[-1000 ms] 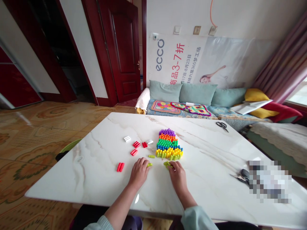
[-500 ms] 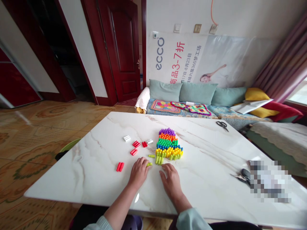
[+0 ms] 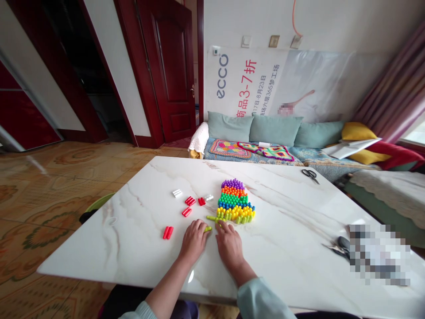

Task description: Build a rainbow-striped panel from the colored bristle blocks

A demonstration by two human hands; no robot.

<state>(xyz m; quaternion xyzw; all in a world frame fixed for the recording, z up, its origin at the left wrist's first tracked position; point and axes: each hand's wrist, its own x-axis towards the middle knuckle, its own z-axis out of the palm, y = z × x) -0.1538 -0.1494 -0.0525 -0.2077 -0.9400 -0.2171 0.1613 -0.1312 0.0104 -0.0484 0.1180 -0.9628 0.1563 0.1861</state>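
Observation:
A stack of small rounded plastic pieces (image 3: 234,199), banded purple, orange, green, blue and yellow, lies at mid-table with light-green pieces (image 3: 245,219) along its near edge. My left hand (image 3: 194,241) rests on the tabletop, its fingertips closed on a light-green plastic piece (image 3: 208,229). Close beside it, my right hand (image 3: 229,243) has its fingers drawn together over light-green pieces at the stack's near-left corner, partly hiding them. Another light-green piece (image 3: 210,217) lies just beyond my hands.
Red pieces (image 3: 168,232) and white pieces (image 3: 177,193) lie in small groups to the left on the white marbled table (image 3: 133,239). Black scissors (image 3: 310,176) are at the far right corner. Another dark-handled tool (image 3: 341,247) lies near a blurred-out item at right.
My right hand has moved left and forward, its fingers now covering the light-green pieces that showed in front of the stack. My left hand stays almost where it was with its piece.

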